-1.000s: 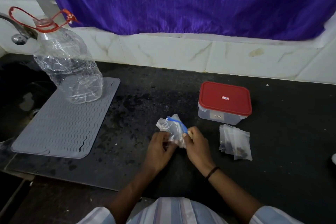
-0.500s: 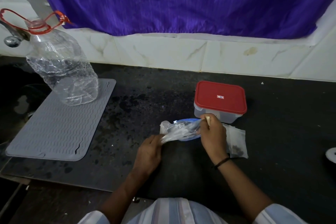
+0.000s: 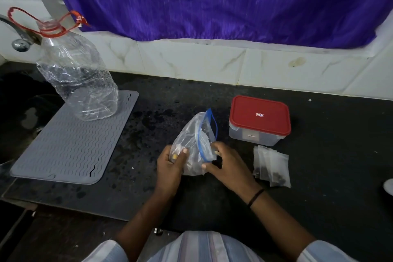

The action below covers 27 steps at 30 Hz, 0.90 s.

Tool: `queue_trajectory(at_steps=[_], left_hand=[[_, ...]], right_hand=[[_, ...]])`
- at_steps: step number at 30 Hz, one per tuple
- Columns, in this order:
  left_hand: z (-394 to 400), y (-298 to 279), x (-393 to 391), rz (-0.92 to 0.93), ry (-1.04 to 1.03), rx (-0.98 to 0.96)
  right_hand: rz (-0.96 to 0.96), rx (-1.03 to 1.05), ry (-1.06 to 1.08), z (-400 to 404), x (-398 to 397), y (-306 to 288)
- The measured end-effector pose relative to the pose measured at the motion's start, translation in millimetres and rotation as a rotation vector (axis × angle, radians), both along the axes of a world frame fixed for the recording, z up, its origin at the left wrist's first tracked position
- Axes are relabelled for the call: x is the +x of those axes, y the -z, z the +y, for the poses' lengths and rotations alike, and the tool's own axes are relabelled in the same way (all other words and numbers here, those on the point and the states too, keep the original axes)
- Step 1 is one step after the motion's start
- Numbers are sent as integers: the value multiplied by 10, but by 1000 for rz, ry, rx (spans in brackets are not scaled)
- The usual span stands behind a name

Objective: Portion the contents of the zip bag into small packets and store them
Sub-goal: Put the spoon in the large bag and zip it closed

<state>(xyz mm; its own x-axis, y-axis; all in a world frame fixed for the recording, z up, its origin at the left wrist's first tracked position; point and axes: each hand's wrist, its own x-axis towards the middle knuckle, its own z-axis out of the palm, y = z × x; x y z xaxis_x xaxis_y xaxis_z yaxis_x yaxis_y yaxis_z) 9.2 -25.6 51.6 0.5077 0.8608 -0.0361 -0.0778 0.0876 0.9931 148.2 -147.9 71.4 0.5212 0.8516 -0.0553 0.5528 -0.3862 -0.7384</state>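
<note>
Clearly the zip bag (image 3: 194, 144) is a thin, limp film: it crumples and sags wherever it is not held, so it will handle as something very light, soft and a little slippery, with no stiffness except along the blue zip strip (image 3: 200, 142). It stands up off the dark table (image 3: 319, 198) between the two hands. The left hand (image 3: 170, 165) has its grip clamped on the bag's lower left side, thumb over the film; something small and yellowish shows under that thumb, too small to tell. The right hand (image 3: 228, 166) has its grip closed on the lower end of the zip strip, just across from the left.

My judgement: the strip is the best place to take hold, one hand on each lip, since the film alone would slide and bunch. The few dark contents likely weigh almost nothing.

Just beyond the right hand's outer side lie the small packets (image 3: 271, 165), flat on the table; farther out sits the red-lidded box (image 3: 259, 120), shut.
</note>
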Motion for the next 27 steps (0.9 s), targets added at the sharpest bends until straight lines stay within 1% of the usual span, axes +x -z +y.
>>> queue_trajectory(at_steps=[3,7,9,11,13,15,18,19,21,23,24,25,27], left_hand=[[-4,9,17,6,15,-65],[42,3,-4,50,-9,-136],[101,11,-33,120,-33,-132],[140,18,-46,165,-74,-118],[163,42,-52,173,-130,-159],[165,22,-34,128,-187,-279],[133,-17,24,-142,-178,-596],[98,-68,56,-188,-159,-678],[3,-98,106,-168,-126,-743],[-96,-66,152,-91,-153,-779],[-136,-55,169,-44,-173,-778],[-157,-14,186,-3,-199,-767],[-195,10,227,53,-250,-740]], right_hand=[[35,34,-19,6,-67,0],[230,113,104,13,17,-69],[313,143,133,18,53,-106],[361,167,210,10,91,-113],[315,190,293,11,120,-96],[251,189,349,9,133,-66],[227,233,420,15,62,-84],[226,260,435,14,43,-90],[246,271,412,11,11,-121],[337,227,314,9,-19,-143],[348,184,265,5,-43,-155],[311,141,233,12,-72,-155],[163,90,219,38,-127,-124]])
